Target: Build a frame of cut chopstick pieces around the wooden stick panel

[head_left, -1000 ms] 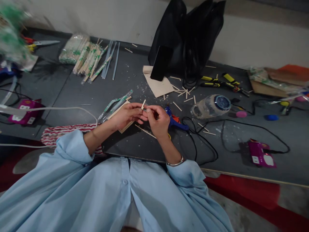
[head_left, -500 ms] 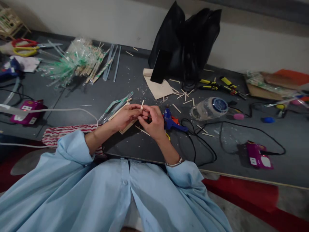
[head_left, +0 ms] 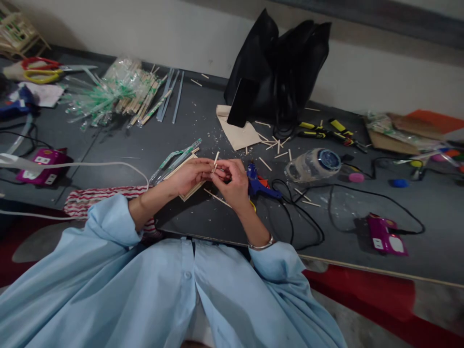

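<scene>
A short pale wooden stick (head_left: 216,157) points up between the fingertips of both hands. My left hand (head_left: 191,175) is closed on it from the left, while my right hand (head_left: 234,182) pinches at it from the right. Their fingers overlap, so the stick's lower part is hidden. Under my left hand lies a flat wooden stick frame (head_left: 189,194), partly covered. Just right of my right hand rests a blue glue gun (head_left: 261,186). One thin stick (head_left: 217,197) lies on the table below the hands.
A clear jar (head_left: 312,165) lies on its side to the right, near cut sticks and the glue gun's looping black cable (head_left: 290,212). Behind are a phone (head_left: 242,104) and a black bag (head_left: 250,58). Wrapped sticks (head_left: 145,99) and scissors (head_left: 43,75) lie back left.
Both hands stay together, with small finger movements around the stick. The stick's tilt has shifted slightly. The whole view has moved a little.
</scene>
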A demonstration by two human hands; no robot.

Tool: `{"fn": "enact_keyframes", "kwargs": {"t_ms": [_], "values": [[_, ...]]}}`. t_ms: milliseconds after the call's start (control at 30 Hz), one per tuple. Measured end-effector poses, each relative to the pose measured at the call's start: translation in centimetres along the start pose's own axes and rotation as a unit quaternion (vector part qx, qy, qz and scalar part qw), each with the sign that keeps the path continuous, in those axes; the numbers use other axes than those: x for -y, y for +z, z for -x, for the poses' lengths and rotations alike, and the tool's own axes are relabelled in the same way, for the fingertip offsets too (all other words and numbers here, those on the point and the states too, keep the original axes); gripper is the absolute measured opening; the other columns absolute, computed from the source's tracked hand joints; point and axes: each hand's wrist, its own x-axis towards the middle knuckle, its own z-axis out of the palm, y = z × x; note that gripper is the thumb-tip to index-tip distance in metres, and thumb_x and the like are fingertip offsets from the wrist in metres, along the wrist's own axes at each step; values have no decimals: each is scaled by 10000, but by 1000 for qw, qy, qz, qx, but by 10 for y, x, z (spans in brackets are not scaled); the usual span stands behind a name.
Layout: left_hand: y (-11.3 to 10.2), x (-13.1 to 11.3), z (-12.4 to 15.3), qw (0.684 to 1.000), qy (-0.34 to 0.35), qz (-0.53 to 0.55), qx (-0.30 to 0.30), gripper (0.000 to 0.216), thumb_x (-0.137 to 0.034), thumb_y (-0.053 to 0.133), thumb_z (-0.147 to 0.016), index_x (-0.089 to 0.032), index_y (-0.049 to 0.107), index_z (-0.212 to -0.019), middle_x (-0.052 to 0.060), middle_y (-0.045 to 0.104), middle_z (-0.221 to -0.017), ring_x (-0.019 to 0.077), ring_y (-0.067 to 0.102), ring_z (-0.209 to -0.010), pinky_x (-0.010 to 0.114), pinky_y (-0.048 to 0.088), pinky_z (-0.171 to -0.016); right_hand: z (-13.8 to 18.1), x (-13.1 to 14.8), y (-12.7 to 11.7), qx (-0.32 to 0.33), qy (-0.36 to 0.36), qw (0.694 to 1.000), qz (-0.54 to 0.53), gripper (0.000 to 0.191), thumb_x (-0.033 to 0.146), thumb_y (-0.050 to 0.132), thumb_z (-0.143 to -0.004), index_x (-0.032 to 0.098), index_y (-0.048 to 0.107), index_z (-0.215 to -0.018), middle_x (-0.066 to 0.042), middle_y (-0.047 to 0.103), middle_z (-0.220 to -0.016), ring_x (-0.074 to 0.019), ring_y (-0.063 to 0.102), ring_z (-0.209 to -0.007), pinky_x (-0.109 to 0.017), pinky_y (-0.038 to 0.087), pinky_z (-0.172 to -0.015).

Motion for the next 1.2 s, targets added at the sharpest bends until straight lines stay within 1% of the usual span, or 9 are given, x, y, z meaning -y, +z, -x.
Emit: {"fn": "enact_keyframes", "kwargs": {"t_ms": [100, 233, 400, 500, 633, 700, 867, 1067, 1200], "values": [[-2, -1, 0, 1000, -1, -5, 5, 71, -182, 749, -752, -129, 703, -763, 54, 759, -736, 143, 725, -701, 235, 532, -728, 0, 0, 0, -1, -4, 1000, -4, 235, 205, 682, -843, 232, 654, -1074, -54, 656, -1033, -211, 644, -976, -368, 569, -850], [-4, -1, 1, 1000, 9, 4, 8, 146, -215, 801, -731, -106, 722, -786, 65, 757, -732, 131, 714, -680, 221, 533, -698, 1, 0, 1, -2, -1, 1000, -5, 234, 208, 679, -846, 236, 655, -1077, -50, 650, -1027, -207, 643, -957, -369, 570, -843], [-5, 0, 0, 1000, 13, -10, 3, 142, -176, 814, -731, -97, 710, -789, 66, 755, -749, 127, 711, -690, 228, 535, -720, 1, -3, 2, 3, 6, 1000, -4, 237, 203, 672, -846, 244, 655, -1078, -45, 647, -1031, -198, 642, -938, -362, 571, -827], [-4, 0, 0, 1000, 26, -1, 4, 127, -161, 809, -723, -104, 706, -769, 57, 750, -730, 129, 712, -681, 213, 533, -684, 1, -2, 2, 3, -2, 1000, 0, 253, 226, 680, -852, 244, 651, -1102, -51, 645, -1044, -197, 639, -943, -358, 570, -815], [-2, -3, 0, 999, 45, 13, -11, 87, -148, 779, -742, -114, 713, -788, 53, 754, -725, 135, 718, -669, 216, 545, -661, 0, 2, 0, -15, 1, 1000, -10, 330, 279, 700, -848, 237, 629, -1168, -49, 644, -1011, -177, 620, -848, -309, 555, -671], [-2, -5, 0, 998, 55, 13, -23, 68, -144, 764, -765, -115, 714, -799, 52, 758, -737, 137, 725, -680, 224, 556, -680, 0, 5, -1, -28, 12, 999, -12, 293, 292, 674, -867, 235, 637, -1152, -43, 643, -976, -163, 605, -803, -287, 534, -622], [-4, -6, -2, 996, 73, 8, -47, 108, -182, 767, -808, -114, 694, -848, 53, 764, -777, 139, 733, -691, 254, 574, -733, 0, 4, -3, -49, 35, 998, -22, 194, 315, 635, -908, 235, 664, -1083, -13, 629, -889, -132, 573, -714, -267, 512, -612], [-3, -8, -3, 990, 108, 44, -77, 120, -190, 759, -821, -126, 676, -878, 64, 774, -843, 154, 747, -756, 270, 577, -759, 1, 3, -2, -32, 28, 999, -26, 178, 304, 610, -925, 235, 686, -1070, -1, 624, -821, -140, 578, -704, -280, 520, -649], [-5, -10, -3, 990, 96, 64, -84, 153, -210, 773, -813, -133, 677, -903, 69, 778, -880, 151, 748, -763, 260, 573, -738, 3, 3, -1, -22, 33, 999, -23, 177, 319, 612, -924, 236, 689, -1060, 1, 622, -805, -141, 578, -688, -287, 528, -645]]}}
